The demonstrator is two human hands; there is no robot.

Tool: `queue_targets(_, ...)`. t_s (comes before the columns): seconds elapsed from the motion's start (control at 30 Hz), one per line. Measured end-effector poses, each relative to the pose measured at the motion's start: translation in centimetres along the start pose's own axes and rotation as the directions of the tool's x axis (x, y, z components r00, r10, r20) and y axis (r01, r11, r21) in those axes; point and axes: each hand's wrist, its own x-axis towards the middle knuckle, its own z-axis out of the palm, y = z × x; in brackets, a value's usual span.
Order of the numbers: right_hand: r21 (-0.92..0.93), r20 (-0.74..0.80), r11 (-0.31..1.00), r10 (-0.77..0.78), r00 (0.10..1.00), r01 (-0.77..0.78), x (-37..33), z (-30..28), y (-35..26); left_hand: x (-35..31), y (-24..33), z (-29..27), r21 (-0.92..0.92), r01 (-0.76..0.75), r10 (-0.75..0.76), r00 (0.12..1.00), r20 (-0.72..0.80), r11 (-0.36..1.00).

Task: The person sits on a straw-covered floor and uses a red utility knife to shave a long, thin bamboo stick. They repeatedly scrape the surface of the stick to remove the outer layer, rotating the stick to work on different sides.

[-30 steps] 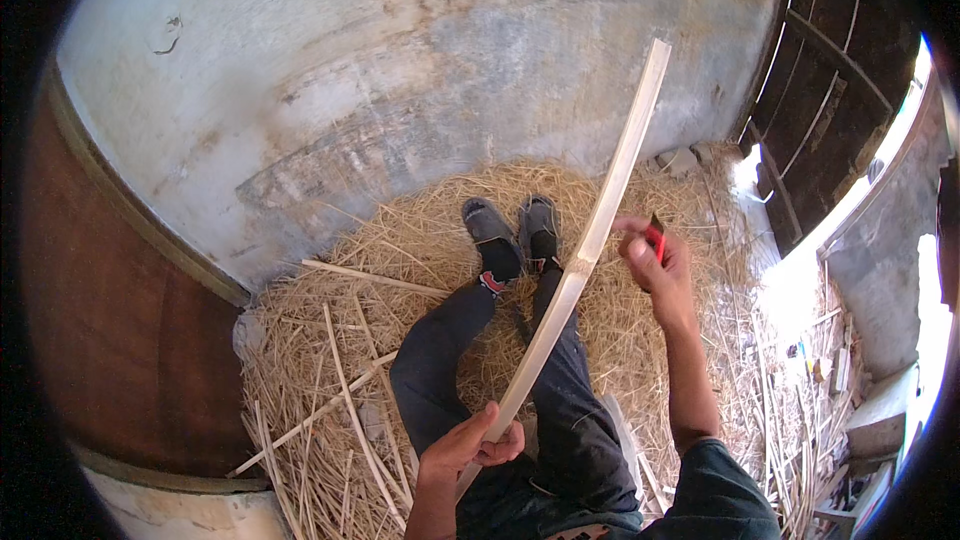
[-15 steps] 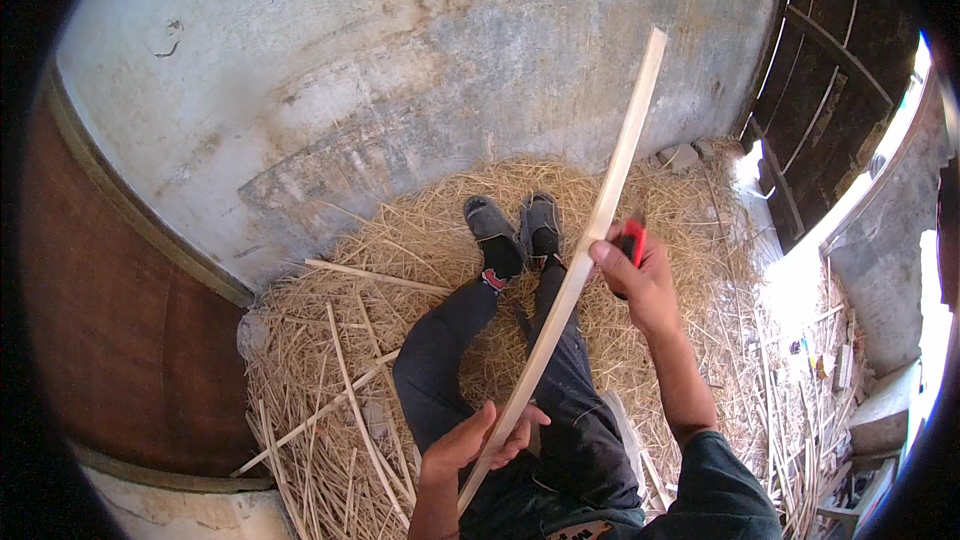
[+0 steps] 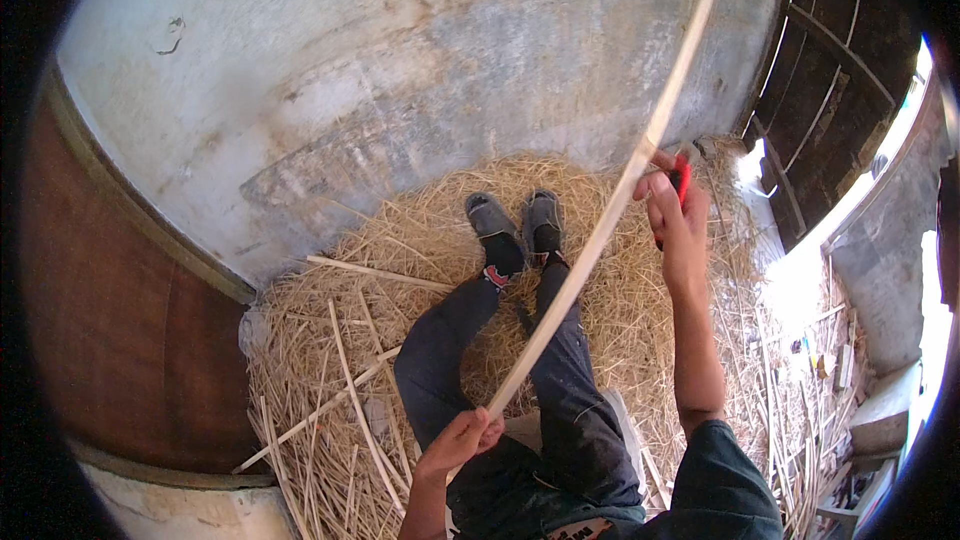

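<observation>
A long pale strip of wood or bamboo (image 3: pixel 598 240) slants up across my legs from lower left to upper right, its far end standing in front of the wall. My left hand (image 3: pixel 462 440) is closed round its lower end, near my lap. Beside the strip's upper half, my right hand (image 3: pixel 678 215) grips a red-and-black utility knife (image 3: pixel 681 180); its blade is blurred and hard to make out. The right fingertips are at the strip's edge, and I cannot tell whether they touch it.
Straw-like shavings (image 3: pixel 590 340) cover the floor around my shoes (image 3: pixel 490 216). Several loose strips (image 3: pixel 345 370) lie to the left. A stained wall (image 3: pixel 380 70) rises ahead, a brown panel (image 3: pixel 140 310) stands at left, and dark boards (image 3: pixel 825 70) are at right.
My right hand with the knife has moved up and to the right along the strip. The strip's top has shifted up and right, and my left hand has closed round its lower end.
</observation>
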Motion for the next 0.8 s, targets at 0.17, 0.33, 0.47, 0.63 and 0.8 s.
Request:
queue_targets(0.17, -0.189, 0.182, 0.953, -0.204, 0.962, 0.238, -5.6, 1.7, 1.3, 1.2, 5.6, 2.7, 0.197, -0.125, 0.179, 0.942, -0.285, 0.972)
queue_targets(0.33, -0.207, 0.475, 0.857, -0.334, 0.814, 0.473, -10.1, 2.8, 1.0, 2.9, 7.4, 4.7, 0.493, -0.229, 0.439, 0.82, -0.368, 0.839)
queue_targets(0.47, -0.219, 0.496, 0.819, -0.375, 0.783, 0.531, -10.7, 3.2, 1.8, 3.2, 8.8, 6.3, 0.65, -0.204, 0.527, 0.775, -0.349, 0.732)
queue_targets(0.63, -0.245, 0.485, 0.774, -0.423, 0.765, 0.584, -10.7, 3.3, 1.1, 3.6, 9.7, 7.9, 0.759, -0.085, 0.547, 0.745, -0.382, 0.646)
queue_targets(0.8, -0.287, 0.473, 0.721, -0.466, 0.748, 0.631, -10.6, 3.0, 1.0, 3.2, 9.8, 8.8, 0.792, -0.029, 0.553, 0.731, -0.399, 0.61)
